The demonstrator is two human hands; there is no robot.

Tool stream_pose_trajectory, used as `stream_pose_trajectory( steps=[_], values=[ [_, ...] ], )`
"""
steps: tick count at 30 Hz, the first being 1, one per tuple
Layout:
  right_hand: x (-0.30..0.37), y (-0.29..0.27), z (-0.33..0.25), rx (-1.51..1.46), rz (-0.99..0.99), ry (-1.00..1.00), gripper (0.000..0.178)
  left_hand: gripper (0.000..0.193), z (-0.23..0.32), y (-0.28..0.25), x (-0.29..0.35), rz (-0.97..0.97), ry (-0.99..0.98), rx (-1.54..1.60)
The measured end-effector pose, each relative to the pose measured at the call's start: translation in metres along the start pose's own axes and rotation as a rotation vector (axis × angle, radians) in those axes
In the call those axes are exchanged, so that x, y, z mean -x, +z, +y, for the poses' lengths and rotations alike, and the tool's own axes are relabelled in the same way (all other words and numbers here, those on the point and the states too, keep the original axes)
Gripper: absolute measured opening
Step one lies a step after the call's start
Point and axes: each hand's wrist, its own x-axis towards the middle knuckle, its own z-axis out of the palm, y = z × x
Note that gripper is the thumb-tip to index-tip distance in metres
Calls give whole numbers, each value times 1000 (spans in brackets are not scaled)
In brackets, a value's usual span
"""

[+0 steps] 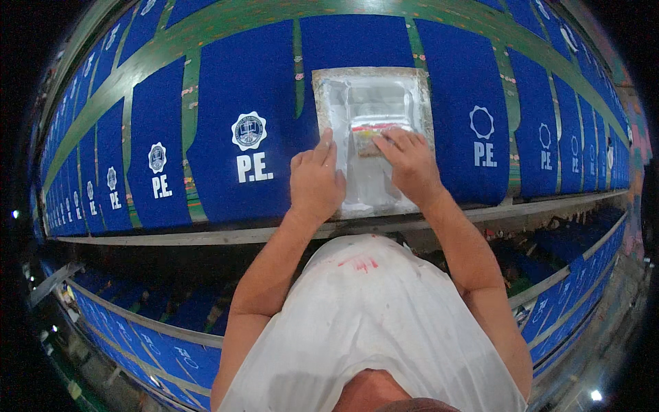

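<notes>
A pale screen printing frame [422, 93] lies flat over a blue fabric panel in front of me, its mesh whitish and its border worn. My left hand [318, 177] is closed on the frame's left side, with the fingers along the edge and the thumb toward the mesh. In my right hand [414, 165] is a squeegee [369, 141], pinched by its right part and resting across the mesh. Part of the squeegee is under my fingers. The print beneath the frame is hidden.
Blue panels line the long green table [226, 29]. A left panel [233, 89] bears a white filled emblem and lettering; a right panel [456, 82] has an outlined ring above lettering. A wooden rail [185, 237] edges the table before me. Behind me stands another table with blue panels [185, 357].
</notes>
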Motion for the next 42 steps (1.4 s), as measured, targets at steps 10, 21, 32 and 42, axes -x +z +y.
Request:
stream_pose_trajectory(
  steps=[10,21,32,42],
  values=[
    [-95,-11,53,-1,-58,18,46,67,3,-7,-4,-26,-8,-20],
    [-59,-10,55,-56,-114,-155,45,63,4,-15,-10,-86,0,-74],
    [72,-44,-60,-150,-188,4,47,62,-2,-13,-10,-76,43,-82],
    [65,-66,-56,-188,-215,112,44,52,-4,-14,-11,-62,75,-92]
  ],
)
